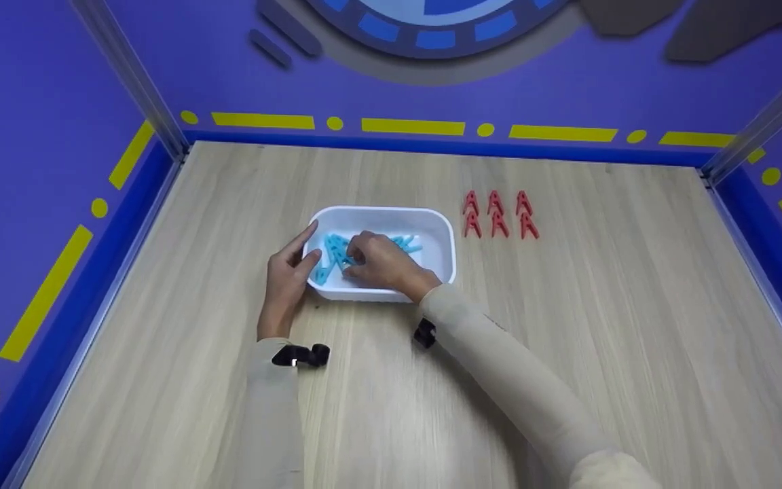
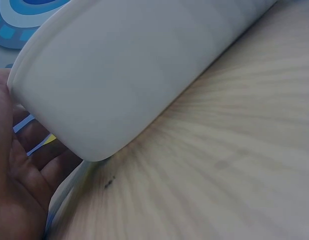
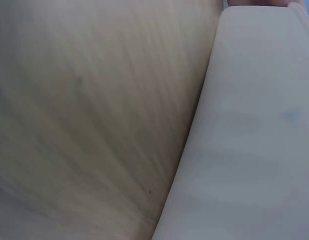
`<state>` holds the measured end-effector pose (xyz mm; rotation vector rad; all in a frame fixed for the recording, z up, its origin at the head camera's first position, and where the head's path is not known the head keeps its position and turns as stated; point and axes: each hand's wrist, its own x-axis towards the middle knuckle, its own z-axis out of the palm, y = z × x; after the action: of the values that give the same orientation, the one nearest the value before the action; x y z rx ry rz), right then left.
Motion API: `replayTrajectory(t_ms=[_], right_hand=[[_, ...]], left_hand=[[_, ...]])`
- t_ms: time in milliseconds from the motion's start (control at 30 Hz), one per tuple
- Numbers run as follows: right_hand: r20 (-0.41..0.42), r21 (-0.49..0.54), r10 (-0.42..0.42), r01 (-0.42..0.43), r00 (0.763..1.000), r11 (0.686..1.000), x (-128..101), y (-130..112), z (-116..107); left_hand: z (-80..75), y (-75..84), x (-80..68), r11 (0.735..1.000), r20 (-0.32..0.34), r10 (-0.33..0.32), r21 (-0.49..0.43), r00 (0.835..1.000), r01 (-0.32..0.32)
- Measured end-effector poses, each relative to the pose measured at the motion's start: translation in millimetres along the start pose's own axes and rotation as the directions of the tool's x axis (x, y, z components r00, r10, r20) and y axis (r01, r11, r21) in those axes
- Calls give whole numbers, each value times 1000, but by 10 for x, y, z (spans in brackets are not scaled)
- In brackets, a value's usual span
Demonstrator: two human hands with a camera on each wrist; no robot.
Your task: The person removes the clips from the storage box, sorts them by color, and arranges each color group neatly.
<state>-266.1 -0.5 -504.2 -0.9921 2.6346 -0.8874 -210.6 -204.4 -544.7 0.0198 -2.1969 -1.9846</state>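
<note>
A white plastic tub [image 1: 384, 294] stands on the table with several light blue clothespins [image 1: 334, 250] heaped inside. My left hand [image 1: 287, 280] holds the tub's left end, with the thumb at the rim and the fingers along the outer wall. In the left wrist view, its fingers [image 2: 59, 167] lie against the tub's corner. My right hand [image 1: 384, 263] reaches down into the tub with curled fingers, thumb and fingertips right among the blue clothespins. I cannot tell whether it grips one. The right wrist view shows the tub's outer wall [image 3: 244, 130], which hides that hand's fingers.
To the right of the tub, several red clothespins [image 1: 497, 224] stand on the wooden table [image 1: 608, 326] in two rows. Blue-purple panels [image 1: 391, 95] with yellow marks wall the table at the back and both sides. Metal posts [image 1: 153, 102] rise at the back corners.
</note>
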Motion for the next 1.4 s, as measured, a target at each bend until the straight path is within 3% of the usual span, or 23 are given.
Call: replayTrajectory(t_ms=[200,433,533,800,1033,1133,1400], right_hand=[[-16,10,-19,19,1000,1000,3,27,-2],[-10,33,26,-26,1000,999,-21,33,-12],[-11,38,58,-57,998,998,-34,29,-20],[-45,68,72,-68,996,995,-70,39,-89],[-153,87,-13,27,988,996,-196,79,-211],[-205,99,-33,54,978,994,-287,93,-276],[-315,167,12,43,949,985,-565,145,-437]], left_hand=[[5,45,13,1000,0,-27,-3,1000,27],[38,344,-97,999,7,-49,4,999,49],[43,369,-114,999,7,-46,2,999,46],[41,351,-117,998,-2,-59,-2,998,59],[5,8,-8,1000,-28,6,31,1000,-5],[9,6,-2,999,-34,29,37,999,-28],[8,8,-6,999,-27,15,43,1000,-13]])
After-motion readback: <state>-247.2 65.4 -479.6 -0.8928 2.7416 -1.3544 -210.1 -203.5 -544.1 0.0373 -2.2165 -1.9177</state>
